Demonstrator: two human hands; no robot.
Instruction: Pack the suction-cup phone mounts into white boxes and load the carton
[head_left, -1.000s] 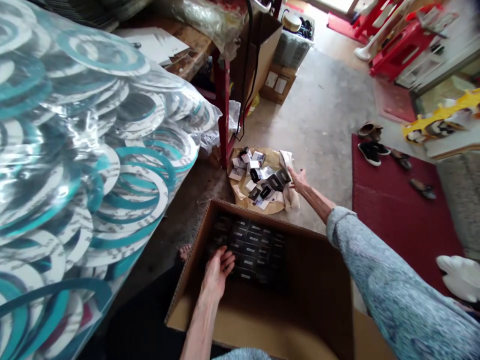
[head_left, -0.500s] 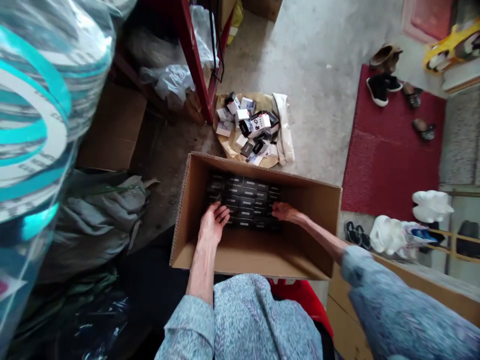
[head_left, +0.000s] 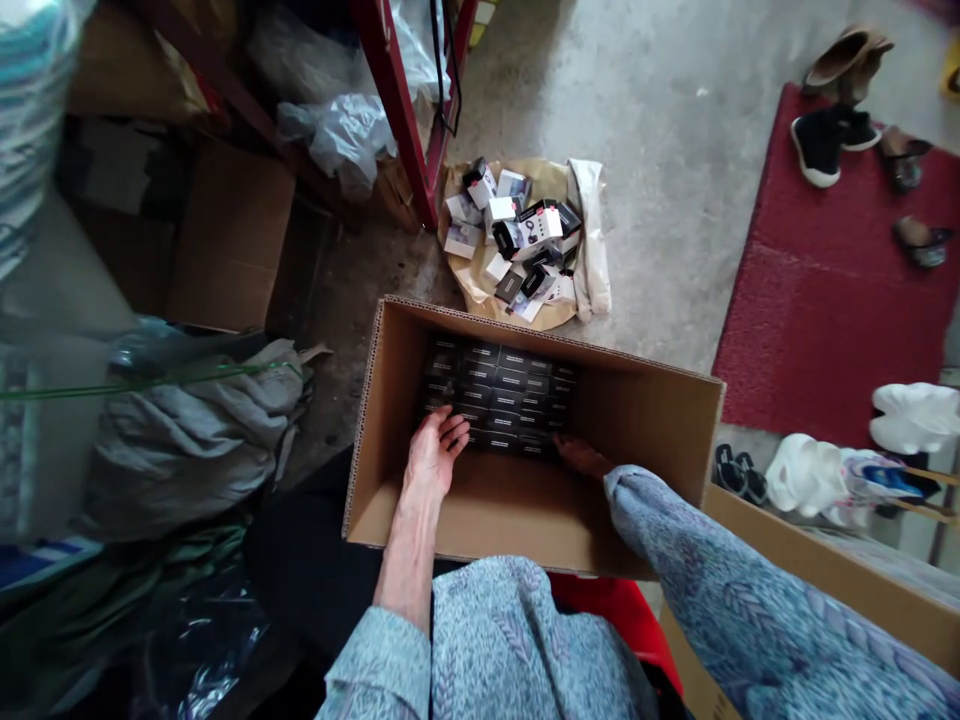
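Rows of small black boxes (head_left: 499, 395) with white print are packed tightly in the deep cardboard carton (head_left: 645, 410) in front of me. At the left front of these rows is my left hand (head_left: 437, 445), palm turned inward, fingers loosely bent and apart, with nothing seen in it. My right hand (head_left: 583, 455) reaches low into the carton, its outstretched fingers at the front right corner of the rows. Shadow dims that hand, and whether it presses on a box is hard to see.
Beyond the carton, loose small white and black boxes (head_left: 525, 235) lie on a brown sack (head_left: 555, 180). A red metal rack (head_left: 401, 110) stands at upper left. Grey sacking (head_left: 195, 440) is on the left. Shoes (head_left: 817, 145) rest on a red mat (head_left: 810, 290) at right.
My right hand has gone deeper and toward the front right corner of the black boxes, its sleeve now inside the carton. The left hand stays nearly in place. The view has shifted.
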